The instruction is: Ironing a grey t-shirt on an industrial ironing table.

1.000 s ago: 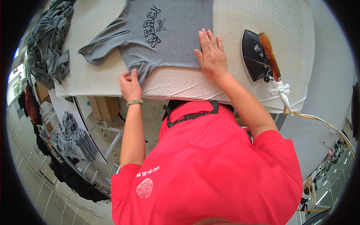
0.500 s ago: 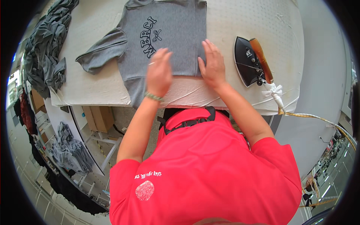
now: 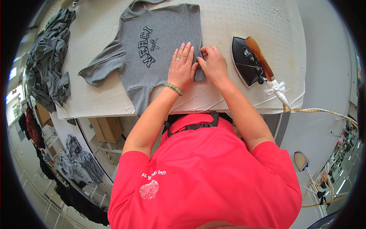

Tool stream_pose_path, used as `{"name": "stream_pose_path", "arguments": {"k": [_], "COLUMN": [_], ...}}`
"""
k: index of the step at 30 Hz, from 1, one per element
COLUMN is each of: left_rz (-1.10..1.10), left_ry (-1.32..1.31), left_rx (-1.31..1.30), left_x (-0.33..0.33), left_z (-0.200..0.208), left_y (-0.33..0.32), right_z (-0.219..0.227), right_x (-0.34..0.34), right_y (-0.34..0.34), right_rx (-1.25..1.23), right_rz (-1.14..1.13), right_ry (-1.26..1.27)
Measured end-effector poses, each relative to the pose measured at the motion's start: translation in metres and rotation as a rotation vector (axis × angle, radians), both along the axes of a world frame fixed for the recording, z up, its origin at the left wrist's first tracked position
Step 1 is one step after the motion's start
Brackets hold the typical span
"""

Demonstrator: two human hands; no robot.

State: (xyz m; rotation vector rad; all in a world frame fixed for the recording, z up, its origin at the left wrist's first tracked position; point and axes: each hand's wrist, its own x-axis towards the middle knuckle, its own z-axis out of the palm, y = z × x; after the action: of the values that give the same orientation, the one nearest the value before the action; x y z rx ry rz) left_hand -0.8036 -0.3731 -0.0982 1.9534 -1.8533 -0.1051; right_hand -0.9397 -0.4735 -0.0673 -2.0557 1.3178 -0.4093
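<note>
A grey sweatshirt (image 3: 167,30) with dark lettering and a small bow print lies spread on the pale padded table (image 3: 244,23). Flat on its lower right part rests my left hand (image 3: 183,66), fingers straight, with a ring and a green bead bracelet. Beside it, at the garment's right edge band, my right hand (image 3: 212,63) has its fingers bent and thumb and forefinger closed on the edge. The fabric between those fingertips is mostly hidden. To the right lies a black iron (image 3: 246,61) with a brown handle, apart from both hands.
Crumpled grey garments (image 3: 47,57) hang over the table's left end. A hose (image 3: 316,110) runs from the iron off to the right. Below the table at left are a cardboard box (image 3: 106,129) and a stack of grey garments (image 3: 80,164).
My left hand has moved right and settled flat on the sweatshirt. My right hand's fingers have gone from stretched out to bent at the garment's edge. The whole view has shifted slightly.
</note>
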Motion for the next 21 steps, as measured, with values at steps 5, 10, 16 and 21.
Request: {"name": "stream_pose_path", "arguments": {"k": [5, 10, 16, 21], "left_rz": [0.002, 0.012, 0.046, 0.1], "left_ry": [0.002, 0.008, 0.014, -0.09], "left_rx": [0.014, 0.023, 0.003, 0.014], "left_x": [-0.002, -0.001, -0.003, -0.006], "left_z": [0.002, -0.002, -0.004, -0.006], "left_y": [0.001, 0.001, -0.004, -0.006], "right_z": [-0.008, -0.026, -0.046, -0.009], "right_x": [0.011, 0.014, -0.017, -0.024], "right_y": [-0.023, -0.015, 0.007, 0.023], "right_rx": [0.215, 0.427, 0.783, 0.625], "right_rz": [-0.028, -0.171, -0.081, -0.022], "right_ry": [-0.082, -0.327, -0.346, -0.204]}}
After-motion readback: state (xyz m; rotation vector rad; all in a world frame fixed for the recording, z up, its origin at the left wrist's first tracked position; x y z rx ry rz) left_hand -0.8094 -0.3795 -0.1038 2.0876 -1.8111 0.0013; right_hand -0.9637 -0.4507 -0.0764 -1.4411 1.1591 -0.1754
